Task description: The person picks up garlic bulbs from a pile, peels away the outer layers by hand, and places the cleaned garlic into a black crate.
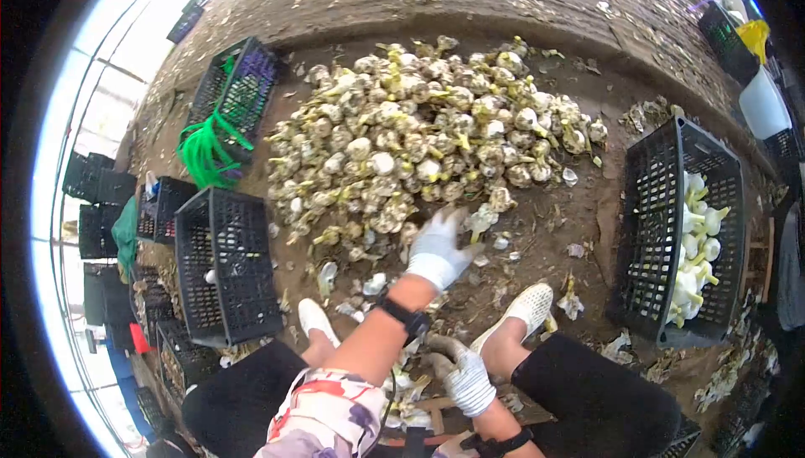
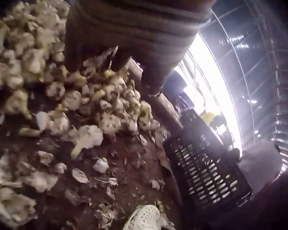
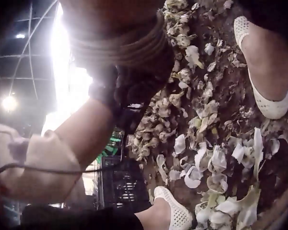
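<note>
A broad heap of garlic bulbs (image 1: 419, 123) with stalks lies on the ground. At its near edge my left hand (image 1: 438, 250), in a white glove with a wristband behind it, reaches forward with spread fingers. Close by its fingertips is a loose bulb with a pale stalk (image 1: 481, 220). My right hand (image 1: 466, 381), in a striped glove with grey fingers, is low between the knees, near the left wrist. Its fingers bend inward, and I cannot tell whether they hold anything. In the right wrist view the right hand (image 3: 129, 81) is dark against bright light.
A black crate (image 1: 662, 207) on the right contains cleaned white garlic bulbs (image 1: 696, 248). To the left stand another black crate (image 1: 226, 265) and one with green straps (image 1: 214, 148). White shoes (image 1: 524, 311) flank scattered peelings (image 3: 216, 167) on the soil.
</note>
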`<state>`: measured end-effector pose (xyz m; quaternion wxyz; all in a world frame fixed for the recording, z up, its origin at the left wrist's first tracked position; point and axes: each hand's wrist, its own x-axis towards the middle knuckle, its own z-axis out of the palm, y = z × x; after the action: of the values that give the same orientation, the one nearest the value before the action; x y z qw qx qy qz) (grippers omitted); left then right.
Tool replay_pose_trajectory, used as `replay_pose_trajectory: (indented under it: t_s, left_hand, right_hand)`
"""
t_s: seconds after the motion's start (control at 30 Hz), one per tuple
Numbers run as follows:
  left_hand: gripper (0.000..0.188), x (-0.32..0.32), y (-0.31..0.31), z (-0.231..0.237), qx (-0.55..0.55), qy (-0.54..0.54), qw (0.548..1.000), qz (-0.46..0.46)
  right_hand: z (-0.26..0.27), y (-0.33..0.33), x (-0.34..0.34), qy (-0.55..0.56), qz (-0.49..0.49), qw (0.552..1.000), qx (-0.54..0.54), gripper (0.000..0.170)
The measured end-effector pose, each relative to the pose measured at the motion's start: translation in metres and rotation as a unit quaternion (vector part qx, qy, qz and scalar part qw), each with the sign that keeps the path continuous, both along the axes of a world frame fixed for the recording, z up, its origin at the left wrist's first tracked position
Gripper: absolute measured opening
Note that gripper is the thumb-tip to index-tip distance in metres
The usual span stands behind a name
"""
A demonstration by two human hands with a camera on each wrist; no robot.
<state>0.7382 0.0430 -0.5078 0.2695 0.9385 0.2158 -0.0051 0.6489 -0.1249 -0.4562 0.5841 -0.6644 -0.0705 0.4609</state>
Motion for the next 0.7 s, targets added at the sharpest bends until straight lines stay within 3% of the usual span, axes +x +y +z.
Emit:
replay_pose_trajectory:
  t_s: [0.03, 0.17, 0.2, 0.3, 0.37, 0.43, 0.5, 0.53, 0.6, 0.7]
  left_hand:
    - [0.064, 0.029, -0.007, -0.004, -0.003, 0.031, 0.999, -0.019]
    - [0.063, 0.112, -0.021, -0.055, 0.097, 0.189, 0.962, -0.17]
    - [0.058, 0.124, -0.019, -0.073, 0.108, 0.189, 0.959, -0.182]
    - [0.05, 0.121, -0.006, -0.077, -0.017, 0.156, 0.972, -0.176]
    - [0.056, 0.087, 0.001, -0.049, -0.075, 0.083, 0.987, -0.114]
    - [0.06, 0.033, 0.008, -0.012, -0.123, -0.003, 0.99, -0.065]
    - [0.063, -0.03, 0.003, 0.027, -0.154, -0.054, 0.987, -0.013]
    - [0.065, -0.056, -0.003, 0.052, -0.102, -0.111, 0.988, -0.046]
    - [0.068, -0.109, -0.017, 0.073, -0.041, -0.105, 0.993, -0.026]
    - [0.074, -0.165, -0.045, 0.101, 0.004, -0.097, 0.995, -0.036]
  right_hand:
    - [-0.009, -0.004, 0.001, -0.01, -0.025, 1.0, 0.012, 0.023]
    - [-0.009, -0.007, 0.022, 0.181, -0.114, 0.977, -0.024, 0.027]
    - [-0.018, -0.006, 0.017, 0.188, -0.179, 0.965, 0.03, 0.026]
    - [-0.013, -0.011, 0.028, 0.193, -0.151, 0.969, -0.038, 0.028]
    - [-0.024, -0.015, 0.022, 0.133, -0.225, 0.964, 0.056, 0.026]
    - [-0.045, -0.028, 0.016, 0.222, -0.279, 0.923, 0.143, 0.024]
    - [-0.051, -0.029, 0.019, 0.318, -0.331, 0.853, 0.25, 0.028]
    - [-0.044, -0.025, 0.014, 0.257, -0.306, 0.901, 0.171, 0.029]
    - [-0.048, -0.023, 0.012, 0.328, -0.259, 0.883, 0.214, 0.033]
    - [-0.039, -0.011, -0.011, 0.261, -0.217, 0.92, 0.198, 0.029]
